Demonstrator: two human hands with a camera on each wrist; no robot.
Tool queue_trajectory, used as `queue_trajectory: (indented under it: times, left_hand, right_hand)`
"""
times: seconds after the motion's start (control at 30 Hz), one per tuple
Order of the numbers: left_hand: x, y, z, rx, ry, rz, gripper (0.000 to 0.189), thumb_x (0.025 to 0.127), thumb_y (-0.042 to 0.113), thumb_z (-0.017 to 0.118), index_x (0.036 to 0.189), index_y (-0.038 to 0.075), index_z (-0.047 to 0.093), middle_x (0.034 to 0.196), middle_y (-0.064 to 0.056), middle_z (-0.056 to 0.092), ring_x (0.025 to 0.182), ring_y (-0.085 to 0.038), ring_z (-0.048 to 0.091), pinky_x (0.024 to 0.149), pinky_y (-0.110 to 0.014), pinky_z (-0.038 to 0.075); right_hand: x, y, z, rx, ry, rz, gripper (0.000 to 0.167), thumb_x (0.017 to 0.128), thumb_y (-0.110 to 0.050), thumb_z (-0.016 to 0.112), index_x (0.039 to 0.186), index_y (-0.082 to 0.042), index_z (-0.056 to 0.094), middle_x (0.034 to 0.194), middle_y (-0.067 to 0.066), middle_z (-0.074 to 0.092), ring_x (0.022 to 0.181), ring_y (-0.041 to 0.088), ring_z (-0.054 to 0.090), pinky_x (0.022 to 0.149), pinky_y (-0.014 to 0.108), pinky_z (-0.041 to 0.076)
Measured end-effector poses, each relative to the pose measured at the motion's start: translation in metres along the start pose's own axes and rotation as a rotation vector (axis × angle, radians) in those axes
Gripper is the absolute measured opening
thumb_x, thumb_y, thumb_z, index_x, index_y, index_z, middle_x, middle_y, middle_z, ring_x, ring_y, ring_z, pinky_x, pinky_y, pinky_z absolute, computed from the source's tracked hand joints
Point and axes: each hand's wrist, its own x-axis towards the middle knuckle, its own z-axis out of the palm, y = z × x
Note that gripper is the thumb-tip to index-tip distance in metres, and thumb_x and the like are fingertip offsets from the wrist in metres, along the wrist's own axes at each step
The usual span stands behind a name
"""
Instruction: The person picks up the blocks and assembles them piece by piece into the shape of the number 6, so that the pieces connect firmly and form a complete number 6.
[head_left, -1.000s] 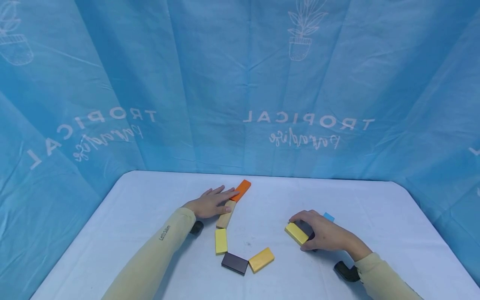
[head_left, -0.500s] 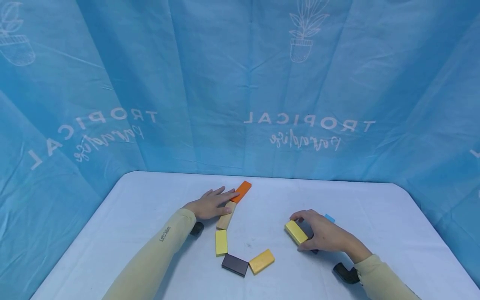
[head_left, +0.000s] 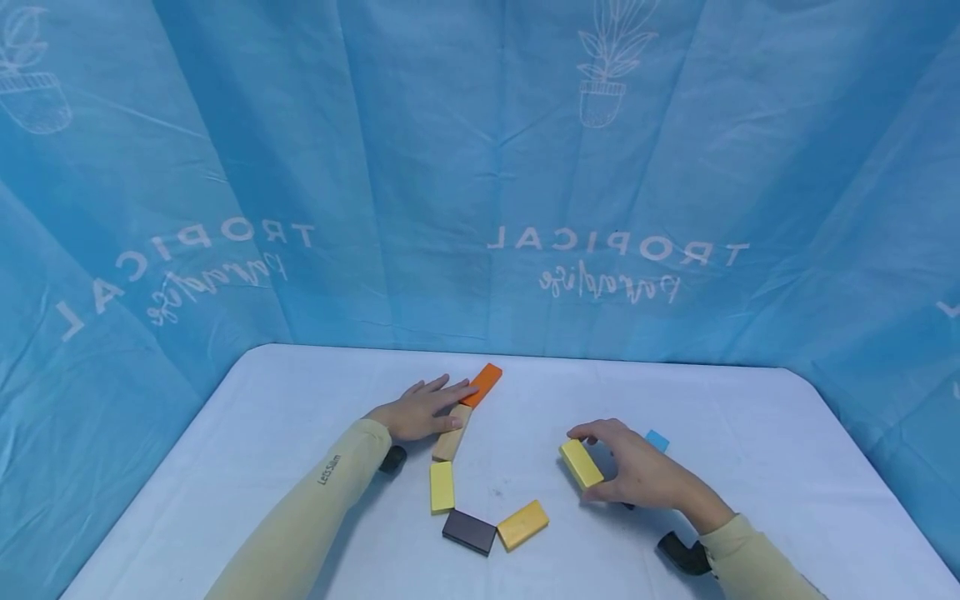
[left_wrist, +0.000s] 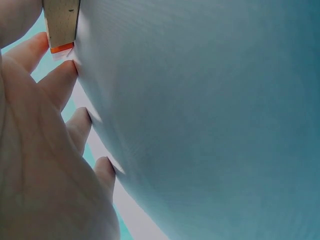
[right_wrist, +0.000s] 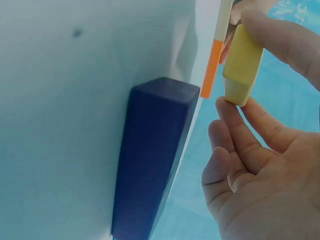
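My right hand pinches a yellow rectangular block between thumb and fingertips. In the right wrist view that block is clear of the table, and a dark block lies on the cloth beside the hand. From the head view the hand covers most of the dark one. My left hand rests with fingers spread, its index fingertip at an orange block and its thumb on a plain wooden block. The wooden block also shows near the thumb in the left wrist view.
Below the wooden block a curved row continues with a yellow block, a dark block and an amber-yellow block. A blue block lies behind the right hand. Blue curtains surround the white-covered table.
My right hand has lifted the yellow block off the dark block's side and carried it slightly left. My left hand and the curved row have stayed in place.
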Motion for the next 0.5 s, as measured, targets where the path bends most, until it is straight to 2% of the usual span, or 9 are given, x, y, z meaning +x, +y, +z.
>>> queue_trajectory:
  times: [0.5]
  left_hand:
    - [0.000, -0.001, 0.000, -0.002, -0.002, 0.004, 0.067, 0.103, 0.053, 0.048, 0.161, 0.026, 0.027, 0.166, 0.003, 0.022, 0.155, -0.027, 0.006, 0.123, -0.053, 0.004]
  right_hand:
    - [0.004, -0.015, 0.008, -0.005, 0.024, 0.018, 0.076, 0.072, -0.035, 0.092, 0.137, -0.015, 0.058, 0.129, 0.000, 0.057, 0.114, 0.020, 0.054, 0.094, 0.047, 0.049]
